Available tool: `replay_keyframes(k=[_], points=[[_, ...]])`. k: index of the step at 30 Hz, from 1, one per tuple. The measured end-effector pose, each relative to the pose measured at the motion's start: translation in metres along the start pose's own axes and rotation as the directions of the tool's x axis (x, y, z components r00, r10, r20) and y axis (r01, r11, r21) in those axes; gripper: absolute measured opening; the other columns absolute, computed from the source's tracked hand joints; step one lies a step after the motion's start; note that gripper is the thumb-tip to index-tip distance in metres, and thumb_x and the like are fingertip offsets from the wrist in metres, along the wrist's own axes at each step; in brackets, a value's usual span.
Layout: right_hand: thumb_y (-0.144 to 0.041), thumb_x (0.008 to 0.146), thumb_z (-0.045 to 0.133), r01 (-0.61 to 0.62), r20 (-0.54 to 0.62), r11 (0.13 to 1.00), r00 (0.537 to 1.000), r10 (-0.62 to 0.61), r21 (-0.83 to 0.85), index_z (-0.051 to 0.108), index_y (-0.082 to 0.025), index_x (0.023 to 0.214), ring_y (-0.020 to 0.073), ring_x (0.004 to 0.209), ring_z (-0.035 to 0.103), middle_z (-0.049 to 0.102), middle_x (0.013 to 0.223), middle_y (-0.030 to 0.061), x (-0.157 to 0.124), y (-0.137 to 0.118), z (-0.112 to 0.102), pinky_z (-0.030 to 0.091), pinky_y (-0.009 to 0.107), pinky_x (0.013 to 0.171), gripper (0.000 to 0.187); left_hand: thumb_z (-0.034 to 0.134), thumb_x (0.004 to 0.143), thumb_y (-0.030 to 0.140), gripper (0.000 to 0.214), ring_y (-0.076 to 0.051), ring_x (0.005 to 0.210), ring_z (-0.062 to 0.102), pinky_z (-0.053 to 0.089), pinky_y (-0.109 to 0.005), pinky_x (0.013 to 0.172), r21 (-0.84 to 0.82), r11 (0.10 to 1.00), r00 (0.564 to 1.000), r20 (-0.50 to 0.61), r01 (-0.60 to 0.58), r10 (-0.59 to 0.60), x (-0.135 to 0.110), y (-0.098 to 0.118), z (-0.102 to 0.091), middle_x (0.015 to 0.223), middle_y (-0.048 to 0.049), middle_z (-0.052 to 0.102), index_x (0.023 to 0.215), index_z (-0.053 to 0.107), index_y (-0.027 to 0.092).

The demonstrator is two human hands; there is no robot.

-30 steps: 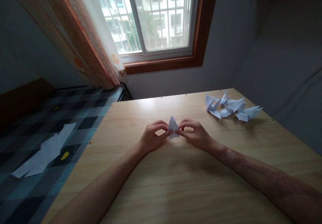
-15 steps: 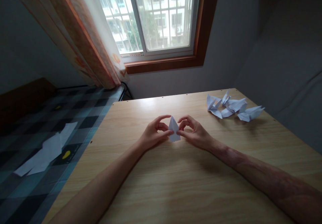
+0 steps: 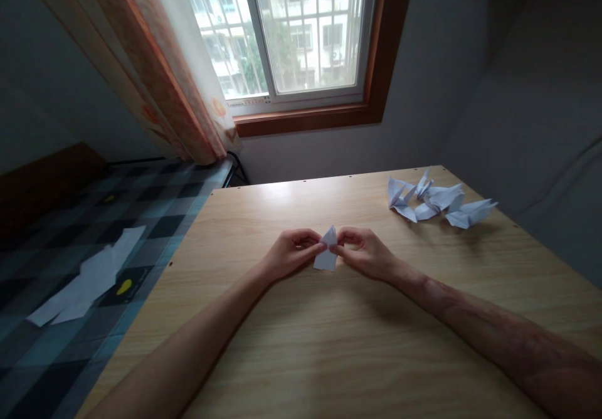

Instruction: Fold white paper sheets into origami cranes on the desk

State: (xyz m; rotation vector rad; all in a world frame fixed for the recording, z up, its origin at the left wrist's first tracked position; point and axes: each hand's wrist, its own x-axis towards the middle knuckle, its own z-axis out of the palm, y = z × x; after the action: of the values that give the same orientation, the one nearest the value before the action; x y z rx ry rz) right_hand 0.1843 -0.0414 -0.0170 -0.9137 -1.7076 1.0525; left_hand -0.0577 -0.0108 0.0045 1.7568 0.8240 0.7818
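Note:
A small piece of folded white paper (image 3: 325, 259) with a pointed top is held up between my two hands, above the wooden table (image 3: 282, 344). My left hand (image 3: 295, 253) pinches its left edge between thumb and fingers. On the opposite edge, my right hand (image 3: 361, 249) grips it the same way, thumb towards me. The fingertips behind the paper are hidden.
Several folded white paper birds (image 3: 435, 199) stand in a group at the table's far right. To the left, loose white paper strips (image 3: 89, 281) lie on a bed with a checked cover (image 3: 28, 369). A window (image 3: 310, 36) and curtain (image 3: 141, 61) are beyond.
The folded paper has tilted slightly and its tip now leans right and sits lower. My index fingers, raised and apart before, have come down and closed against the paper.

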Motion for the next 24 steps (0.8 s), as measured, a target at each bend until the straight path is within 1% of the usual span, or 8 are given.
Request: replay_keyframes(k=[3,6,8,10,14,18,21,24], points=[[-0.049,0.099,0.077,-0.01,-0.025,1.0,1.0,0.01,-0.001,0.081,-0.022,0.092,0.0244,0.087,0.075,0.081,0.09,0.0047,0.001,0.0,0.0,0.059,0.036,0.082,0.029,0.085,0.092,0.051,0.043,-0.017,0.076,0.071,0.054,-0.025,0.067,-0.039,0.999,0.999,0.046,0.013,-0.012,0.0,-0.004,0.001,0.092,-0.0094,0.081,0.108,0.083,0.011],[-0.051,0.101,0.074,-0.02,-0.02,0.999,1.0,0.019,-0.05,0.08,-0.021,0.086,0.0227,0.082,0.072,0.078,0.083,0.0035,0.002,0.0,-0.001,0.057,0.033,0.076,0.034,0.085,0.091,0.052,0.042,-0.015,0.07,0.066,0.051,-0.024,0.062,-0.007,1.0,0.998,0.055,0.019,-0.019,-0.001,-0.002,0.002,0.082,-0.0072,0.079,0.097,0.083,0.01],[-0.053,0.103,0.071,-0.012,-0.008,0.996,1.0,0.012,-0.088,0.077,-0.021,0.08,0.0204,0.075,0.067,0.074,0.077,0.0022,0.002,0.0,-0.002,0.053,0.031,0.069,0.04,0.083,0.092,0.053,0.042,-0.013,0.066,0.061,0.046,-0.023,0.059,0.046,0.999,0.998,0.057,0.003,-0.005,-0.002,0.001,0.002,0.075,-0.005,0.075,0.089,0.081,0.011],[-0.055,0.103,0.07,-0.002,0.002,0.995,1.0,0.002,-0.096,0.076,-0.021,0.081,0.0182,0.07,0.06,0.069,0.072,0.0007,0.002,0.0,-0.001,0.048,0.03,0.064,0.041,0.082,0.094,0.053,0.042,-0.012,0.065,0.058,0.043,-0.022,0.058,0.103,0.994,0.998,0.059,-0.025,0.019,-0.003,0.005,0.002,0.072,-0.0032,0.071,0.084,0.079,0.011],[-0.057,0.103,0.07,-0.025,0.057,0.999,0.998,0.023,0.029,0.073,-0.022,0.091,0.0165,0.068,0.055,0.065,0.074,-0.0008,0.0,-0.004,0.0,0.043,0.029,0.062,0.037,0.081,0.095,0.054,0.044,-0.011,0.063,0.053,0.038,-0.021,0.057,0.169,0.985,0.997,0.067,-0.04,0.029,-0.004,0.009,0.001,0.067,-0.0008,0.066,0.079,0.077,0.013],[-0.059,0.105,0.068,-0.083,0.135,0.993,0.988,0.07,0.089,0.064,-0.023,0.083,0.0156,0.064,0.052,0.06,0.069,-0.0024,-0.002,-0.009,-0.002,0.039,0.028,0.059,0.042,0.077,0.097,0.057,0.045,-0.011,0.063,0.053,0.039,-0.021,0.056,0.095,0.995,0.998,0.065,0.005,-0.011,-0.003,0.008,0.003,0.071,-0.0014,0.066,0.092,0.079,0.012],[-0.057,0.108,0.063,-0.042,0.15,0.999,0.988,0.037,0.031,0.062,-0.022,0.076,0.0157,0.067,0.055,0.063,0.07,-0.0012,-0.002,-0.011,-0.005,0.041,0.029,0.064,0.047,0.077,0.098,0.056,0.044,-0.011,0.064,0.053,0.039,-0.022,0.057,0.02,1.0,0.998,0.068,-0.003,0.002,-0.003,0.006,0.003,0.074,-0.0009,0.065,0.101,0.077,0.013],[-0.053,0.111,0.059,-0.009,0.145,0.999,0.989,0.015,-0.038,0.065,-0.021,0.074,0.016,0.068,0.057,0.066,0.071,-0.0003,-0.002,-0.012,-0.006,0.043,0.03,0.067,0.05,0.075,0.099,0.056,0.042,-0.012,0.066,0.054,0.041,-0.023,0.058,0.016,1.0,0.994,0.112,-0.02,0.018,-0.002,0.004,0.002,0.076,-0.0009,0.063,0.099,0.074,0.014]])
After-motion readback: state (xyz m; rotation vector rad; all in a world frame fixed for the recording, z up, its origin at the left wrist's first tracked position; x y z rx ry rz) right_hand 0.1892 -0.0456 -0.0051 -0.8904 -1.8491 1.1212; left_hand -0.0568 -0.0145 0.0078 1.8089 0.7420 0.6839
